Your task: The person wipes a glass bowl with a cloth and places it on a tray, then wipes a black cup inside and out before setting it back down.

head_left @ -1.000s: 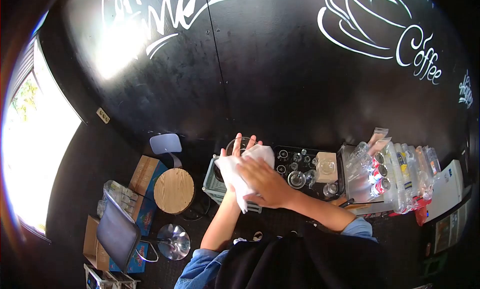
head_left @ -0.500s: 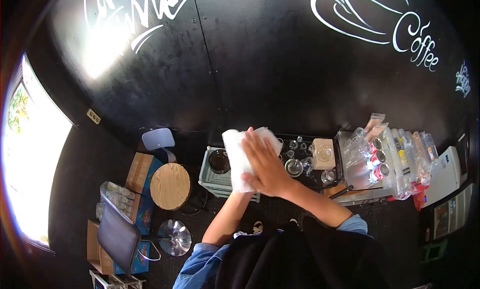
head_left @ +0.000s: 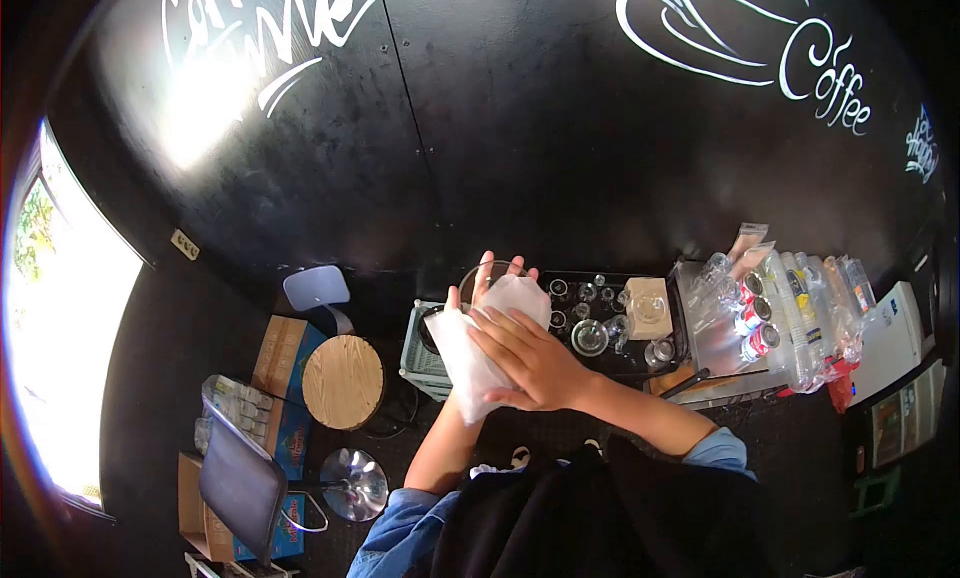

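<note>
A crumpled white paper towel (head_left: 455,363) lies pressed between my two hands. Underneath it is my left hand (head_left: 487,281), palm up, with spread fingertips showing past the far edge. On top rests my right hand (head_left: 535,358), its fingers laid out nearly flat across the towel. Most of the left palm is hidden. Beyond the left fingertips shows part of a round glass rim (head_left: 468,277). A dark round bowl on the pale green rack (head_left: 412,353) is mostly covered by the towel.
Right of my hands stand small glasses (head_left: 590,337) and a wooden block (head_left: 649,309). Farther right are red-and-white cans (head_left: 757,315) and stacked plastic cups (head_left: 788,328). A round wooden stool (head_left: 343,381), a dark chair (head_left: 240,483) and boxes (head_left: 277,348) are at left.
My right hand has slid down and nearer to me over the paper towel. The left fingers have come into view, spread beyond it. The towel has shifted and crumpled.
</note>
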A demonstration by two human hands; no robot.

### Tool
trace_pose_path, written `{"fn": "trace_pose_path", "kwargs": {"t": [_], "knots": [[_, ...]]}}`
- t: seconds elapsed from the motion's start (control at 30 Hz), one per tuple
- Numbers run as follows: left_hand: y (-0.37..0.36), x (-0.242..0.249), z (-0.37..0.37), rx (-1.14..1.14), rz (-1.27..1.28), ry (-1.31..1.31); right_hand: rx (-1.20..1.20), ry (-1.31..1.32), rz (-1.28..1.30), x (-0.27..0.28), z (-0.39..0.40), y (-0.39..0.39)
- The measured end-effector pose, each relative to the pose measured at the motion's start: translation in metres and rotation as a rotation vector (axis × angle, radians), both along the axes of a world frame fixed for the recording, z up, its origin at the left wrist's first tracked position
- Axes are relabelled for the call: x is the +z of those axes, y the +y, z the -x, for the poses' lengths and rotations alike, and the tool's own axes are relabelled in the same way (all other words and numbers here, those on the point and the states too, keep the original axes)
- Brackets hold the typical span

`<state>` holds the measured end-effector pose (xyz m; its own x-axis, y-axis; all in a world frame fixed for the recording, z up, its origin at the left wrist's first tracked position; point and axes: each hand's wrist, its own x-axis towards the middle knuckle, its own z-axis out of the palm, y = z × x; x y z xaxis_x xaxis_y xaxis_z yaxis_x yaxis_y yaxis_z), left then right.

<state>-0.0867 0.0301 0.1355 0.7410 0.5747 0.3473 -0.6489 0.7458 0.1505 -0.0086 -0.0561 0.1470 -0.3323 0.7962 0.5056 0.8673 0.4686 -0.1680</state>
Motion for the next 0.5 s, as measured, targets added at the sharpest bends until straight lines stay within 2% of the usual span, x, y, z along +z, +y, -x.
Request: {"fn": "trace_pose_path", "kwargs": {"t": [0.03, 0.07, 0.1, 0.13, 0.17, 0.2, 0.23, 0.3, 0.33, 0.37, 0.4, 0.5], "knots": [[-0.001, 0.003, 0.005, -0.010, 0.036, 0.002, 0.030, -0.003, 0.030, -0.001, -0.005, -0.002], [0.000, 0.004, 0.007, 0.034, -0.072, 0.073, 0.031, -0.003, 0.029, 0.000, -0.009, -0.002], [0.001, 0.003, 0.009, 0.078, -0.177, 0.143, -0.107, -0.064, 0.022, 0.002, -0.013, 0.000], [0.000, -0.006, 0.007, 0.156, -0.113, 0.277, -0.248, -0.124, 0.017, 0.004, -0.015, 0.001], [-0.002, -0.013, 0.003, 0.011, 0.241, 0.002, -0.252, -0.124, 0.023, 0.006, -0.012, 0.003], [-0.003, -0.020, -0.001, 0.005, 0.247, 0.003, -0.288, -0.064, -0.002, 0.008, -0.005, 0.008], [-0.003, -0.023, -0.004, 0.011, 0.161, 0.018, -0.323, -0.005, -0.030, 0.010, 0.001, 0.012], [0.002, -0.023, -0.010, 0.030, -0.021, 0.046, -0.088, 0.080, -0.015, 0.000, 0.009, 0.011], [0.010, -0.015, -0.008, -0.028, -0.062, -0.050, -0.034, 0.040, 0.014, -0.001, 0.010, 0.006], [0.011, -0.006, 0.000, 0.034, -0.094, 0.045, 0.018, 0.001, 0.043, -0.001, 0.009, 0.001], [0.013, -0.003, 0.005, 0.032, -0.097, 0.048, 0.016, 0.005, 0.040, -0.003, 0.004, -0.001], [0.009, -0.005, 0.014, 0.294, -0.350, 0.468, -0.270, -0.122, 0.034, 0.002, -0.013, 0.006]]}}
